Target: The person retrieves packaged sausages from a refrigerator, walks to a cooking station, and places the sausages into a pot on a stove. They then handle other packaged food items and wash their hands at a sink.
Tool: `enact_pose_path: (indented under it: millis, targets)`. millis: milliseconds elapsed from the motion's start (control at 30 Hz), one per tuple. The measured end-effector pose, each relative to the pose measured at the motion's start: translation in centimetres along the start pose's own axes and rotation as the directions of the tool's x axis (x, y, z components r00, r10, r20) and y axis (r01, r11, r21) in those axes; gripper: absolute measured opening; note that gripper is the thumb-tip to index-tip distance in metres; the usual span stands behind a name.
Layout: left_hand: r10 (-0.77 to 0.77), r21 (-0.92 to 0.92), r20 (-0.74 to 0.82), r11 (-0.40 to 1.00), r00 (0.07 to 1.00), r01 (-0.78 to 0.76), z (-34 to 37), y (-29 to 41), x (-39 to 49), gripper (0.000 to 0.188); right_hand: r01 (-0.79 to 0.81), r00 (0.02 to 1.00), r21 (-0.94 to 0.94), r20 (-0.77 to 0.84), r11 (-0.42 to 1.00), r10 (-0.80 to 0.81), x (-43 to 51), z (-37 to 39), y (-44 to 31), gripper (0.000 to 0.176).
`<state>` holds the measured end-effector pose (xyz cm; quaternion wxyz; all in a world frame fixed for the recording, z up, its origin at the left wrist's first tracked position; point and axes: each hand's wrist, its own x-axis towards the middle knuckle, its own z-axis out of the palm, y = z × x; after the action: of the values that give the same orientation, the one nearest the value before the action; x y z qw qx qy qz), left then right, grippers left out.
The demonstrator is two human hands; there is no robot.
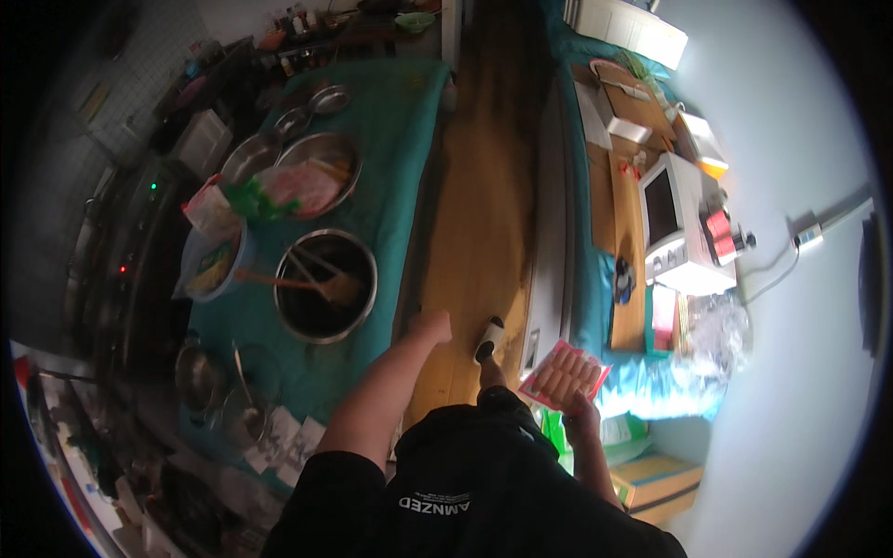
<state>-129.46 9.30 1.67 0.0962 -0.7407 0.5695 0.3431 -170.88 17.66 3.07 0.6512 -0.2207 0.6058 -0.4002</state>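
Note:
My right hand [582, 411] grips the lower edge of a flat clear-and-red pack of sausages [564, 373]. The pack lies level beside the right-hand counter, its sausages showing side by side. Out in front over the wooden floor, my left hand [431, 326] is curled with no object visible in it; its fingers are blurred and partly hidden. To its left, apart from it, a steel pot [374, 282] with dark contents stands on a table with a green cover [401, 188]. A wooden spatula [338, 287] and metal tongs or chopsticks [305, 264] rest in the pot.
Past the pot are a large steel bowl [359, 167] holding a pink package [307, 187], and a plastic tub [244, 247]. Glass lids [244, 415] lie nearer. On the right counter stand a white countertop oven [687, 227] and wooden boards [624, 321]. A cardboard box [659, 481] sits below.

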Motion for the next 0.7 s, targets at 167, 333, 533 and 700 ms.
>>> enact_pose_path:
  millis: [167, 333, 533, 700]
  targets:
    - [-0.010, -0.231, -0.221, 0.972, 0.975, -0.042, -11.4, 0.0, 12.8, 0.024, -0.139, 0.990, 0.262, 0.007, 0.955, 0.142, 12.6, 8.6, -8.4, 0.024]
    - [-0.017, -0.109, -0.156, 0.994, 0.988, 0.000, -16.2, -5.1, 20.2, 0.024, -0.045, 0.999, 0.222, 0.038, 0.974, 0.037, 23.8, 16.9, -19.9, 0.037]
    - [-0.209, -0.316, -0.032, 0.930, 0.977, 0.188, -20.3, -9.3, 28.8, 0.022, 0.120, 0.989, 0.114, 0.071, 0.986, -0.128, 37.3, 24.5, -29.6, 0.039]
    - [-0.281, -0.416, -0.235, 0.894, 0.930, 0.165, -28.3, -11.3, 41.6, 0.022, 0.029, 1.000, 0.181, 0.004, 0.983, -0.030, 49.9, 31.2, -34.0, 0.035]
